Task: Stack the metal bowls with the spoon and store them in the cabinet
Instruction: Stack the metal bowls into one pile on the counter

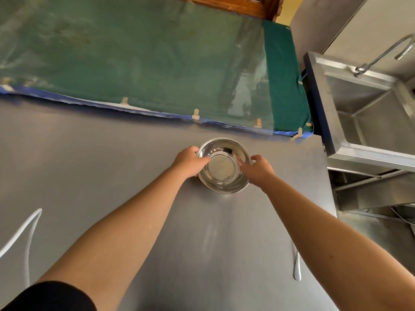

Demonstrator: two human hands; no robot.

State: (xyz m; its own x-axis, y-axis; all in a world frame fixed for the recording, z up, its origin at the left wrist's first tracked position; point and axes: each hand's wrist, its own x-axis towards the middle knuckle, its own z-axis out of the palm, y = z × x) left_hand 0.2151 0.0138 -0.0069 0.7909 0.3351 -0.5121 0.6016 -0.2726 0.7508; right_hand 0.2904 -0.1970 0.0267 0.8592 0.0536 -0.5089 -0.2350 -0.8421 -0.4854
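A shiny metal bowl (223,168) rests on the steel table (89,164), a little past its middle. A second rim shows under its near edge, so it looks nested in another bowl. My left hand (190,161) grips the bowl's left rim, thumb inside. My right hand (258,170) holds the right rim, fingers reaching into the bowl. A metal spoon (296,268) lies near the table's right edge, its upper part hidden behind my right forearm.
A green cloth-covered table (157,63) under clear plastic stands beyond the steel table. A steel sink (370,113) with a curved tap (386,50) is at the right. A white cable (24,230) loops at the left.
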